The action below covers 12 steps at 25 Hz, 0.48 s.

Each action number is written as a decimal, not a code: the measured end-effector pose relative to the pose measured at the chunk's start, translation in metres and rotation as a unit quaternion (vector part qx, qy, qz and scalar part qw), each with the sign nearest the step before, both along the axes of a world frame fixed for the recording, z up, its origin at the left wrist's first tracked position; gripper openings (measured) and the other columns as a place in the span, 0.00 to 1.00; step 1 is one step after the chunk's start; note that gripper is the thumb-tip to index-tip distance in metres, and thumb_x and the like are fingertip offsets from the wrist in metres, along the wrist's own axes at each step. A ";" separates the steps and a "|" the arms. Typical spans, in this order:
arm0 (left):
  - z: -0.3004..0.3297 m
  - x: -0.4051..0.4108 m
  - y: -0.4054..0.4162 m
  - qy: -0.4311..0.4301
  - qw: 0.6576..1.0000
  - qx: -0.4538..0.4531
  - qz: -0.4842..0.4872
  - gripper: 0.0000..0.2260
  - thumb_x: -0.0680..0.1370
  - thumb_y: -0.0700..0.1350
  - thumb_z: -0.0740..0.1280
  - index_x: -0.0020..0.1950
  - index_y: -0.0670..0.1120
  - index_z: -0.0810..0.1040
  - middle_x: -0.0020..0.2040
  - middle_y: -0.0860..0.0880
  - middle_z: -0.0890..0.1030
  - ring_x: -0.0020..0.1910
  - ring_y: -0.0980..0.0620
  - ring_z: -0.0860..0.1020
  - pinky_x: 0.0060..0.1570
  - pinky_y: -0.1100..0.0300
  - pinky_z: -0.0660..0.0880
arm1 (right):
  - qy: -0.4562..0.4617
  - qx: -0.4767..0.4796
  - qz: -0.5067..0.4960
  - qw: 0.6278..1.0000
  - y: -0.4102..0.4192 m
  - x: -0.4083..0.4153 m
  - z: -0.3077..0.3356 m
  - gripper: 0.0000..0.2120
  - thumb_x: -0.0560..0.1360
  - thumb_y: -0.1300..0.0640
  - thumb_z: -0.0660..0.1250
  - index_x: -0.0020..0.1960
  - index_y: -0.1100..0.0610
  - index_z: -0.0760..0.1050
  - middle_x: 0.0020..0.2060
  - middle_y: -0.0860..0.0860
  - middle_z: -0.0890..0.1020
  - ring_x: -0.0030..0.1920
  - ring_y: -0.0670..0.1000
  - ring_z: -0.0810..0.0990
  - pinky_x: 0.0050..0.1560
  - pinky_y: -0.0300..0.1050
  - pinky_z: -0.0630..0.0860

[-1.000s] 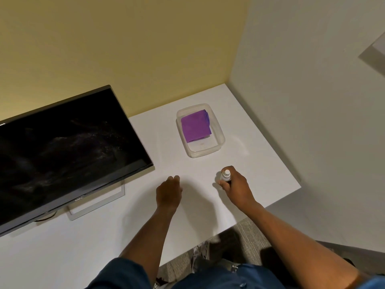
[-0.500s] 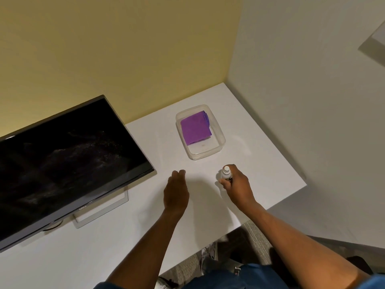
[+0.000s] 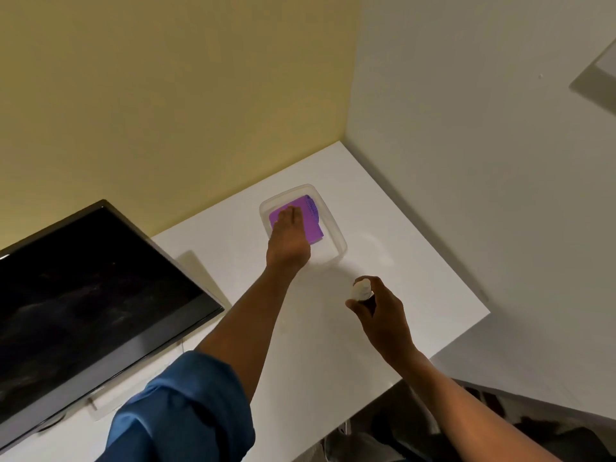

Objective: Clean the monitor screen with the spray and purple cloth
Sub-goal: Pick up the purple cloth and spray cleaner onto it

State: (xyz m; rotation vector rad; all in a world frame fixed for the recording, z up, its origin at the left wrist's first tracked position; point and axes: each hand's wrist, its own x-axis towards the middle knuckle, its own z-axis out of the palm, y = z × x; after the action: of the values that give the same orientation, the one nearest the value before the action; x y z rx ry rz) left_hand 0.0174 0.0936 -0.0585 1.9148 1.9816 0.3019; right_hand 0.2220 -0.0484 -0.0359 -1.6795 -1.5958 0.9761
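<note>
A folded purple cloth [image 3: 313, 221] lies inside a clear plastic container [image 3: 333, 228] on the white desk. My left hand [image 3: 288, 240] reaches into the container, and its straight fingers rest on top of the cloth. Nearer the front, my right hand [image 3: 383, 311] grips a small spray bottle [image 3: 361, 290] with a white cap and holds it upright just above the desk. The dark monitor screen [image 3: 90, 308] stands at the left on a white stand, smeared and switched off.
The white desk [image 3: 416, 261] fills a corner between a yellow wall behind and a white wall on the right. Its front right edge drops off to the floor.
My left hand has left the desk front and stretched forward into the container, onto the purple cloth. The right hand has lifted the spray bottle slightly. The view has tilted up.
</note>
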 end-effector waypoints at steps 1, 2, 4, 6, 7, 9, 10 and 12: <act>-0.004 -0.002 0.010 0.033 0.999 -0.006 -0.004 0.35 0.76 0.40 0.69 0.78 0.40 0.54 0.78 0.41 0.60 0.77 0.41 0.57 0.75 0.45 0.59 | 0.004 -0.004 -0.005 1.000 0.001 0.003 0.000 0.16 0.73 0.53 0.74 0.57 0.47 0.72 0.47 0.42 0.80 0.46 0.46 0.78 0.46 0.41 0.78; -0.010 -0.004 0.019 0.070 0.997 -0.012 -0.019 0.37 0.75 0.42 0.70 0.78 0.40 0.53 0.78 0.40 0.58 0.77 0.39 0.56 0.75 0.44 0.58 | 0.005 -0.009 -0.010 1.000 0.003 0.007 0.000 0.16 0.73 0.53 0.75 0.57 0.46 0.72 0.46 0.42 0.80 0.46 0.46 0.78 0.46 0.42 0.78; -0.021 -0.002 0.030 0.127 0.991 -0.006 -0.048 0.39 0.74 0.47 0.72 0.78 0.39 0.54 0.78 0.38 0.59 0.77 0.37 0.57 0.74 0.40 0.58 | -0.004 -0.014 -0.018 1.000 0.006 0.018 -0.003 0.17 0.73 0.53 0.75 0.56 0.44 0.71 0.46 0.42 0.80 0.44 0.48 0.79 0.45 0.44 0.79; -0.030 0.003 0.032 0.141 0.988 -0.020 -0.062 0.41 0.73 0.50 0.72 0.78 0.40 0.54 0.78 0.38 0.59 0.77 0.37 0.57 0.74 0.39 0.56 | -0.010 -0.018 -0.018 1.000 0.006 0.028 -0.006 0.17 0.73 0.53 0.75 0.56 0.44 0.71 0.45 0.43 0.80 0.43 0.50 0.78 0.45 0.47 0.79; -0.032 0.006 0.033 0.139 0.988 -0.033 -0.061 0.43 0.72 0.51 0.73 0.78 0.41 0.54 0.78 0.38 0.59 0.77 0.38 0.57 0.74 0.40 0.55 | -0.011 -0.021 -0.017 1.000 0.006 0.032 -0.008 0.16 0.73 0.53 0.75 0.56 0.44 0.72 0.45 0.43 0.80 0.42 0.50 0.79 0.45 0.48 0.79; -0.033 0.012 0.035 0.143 0.987 -0.050 -0.055 0.45 0.69 0.51 0.76 0.78 0.42 0.54 0.77 0.40 0.61 0.76 0.39 0.59 0.74 0.41 0.57 | -0.012 -0.032 -0.018 0.999 0.006 0.037 -0.011 0.16 0.73 0.53 0.75 0.56 0.43 0.72 0.45 0.41 0.80 0.43 0.49 0.79 0.46 0.48 0.80; -0.035 0.013 0.037 0.139 0.987 -0.056 -0.050 0.45 0.69 0.50 0.77 0.78 0.43 0.54 0.77 0.40 0.61 0.76 0.40 0.60 0.74 0.42 0.59 | -0.013 -0.037 -0.018 0.999 0.006 0.037 -0.012 0.16 0.73 0.52 0.74 0.56 0.43 0.72 0.45 0.40 0.80 0.43 0.49 0.79 0.46 0.48 0.80; -0.038 0.013 0.039 0.132 0.989 -0.054 -0.045 0.44 0.68 0.45 0.77 0.78 0.43 0.55 0.76 0.41 0.63 0.75 0.40 0.62 0.73 0.43 0.63 | -0.016 -0.038 -0.015 0.999 0.008 0.037 -0.014 0.15 0.73 0.52 0.74 0.56 0.44 0.72 0.45 0.40 0.79 0.44 0.48 0.79 0.46 0.48 0.79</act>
State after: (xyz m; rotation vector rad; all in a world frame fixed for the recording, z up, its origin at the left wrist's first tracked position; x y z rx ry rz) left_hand 0.0301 0.1328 -0.0962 2.0545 2.0164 -0.0885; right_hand 0.2589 -0.0405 -0.0504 -1.7751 -1.5666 1.0108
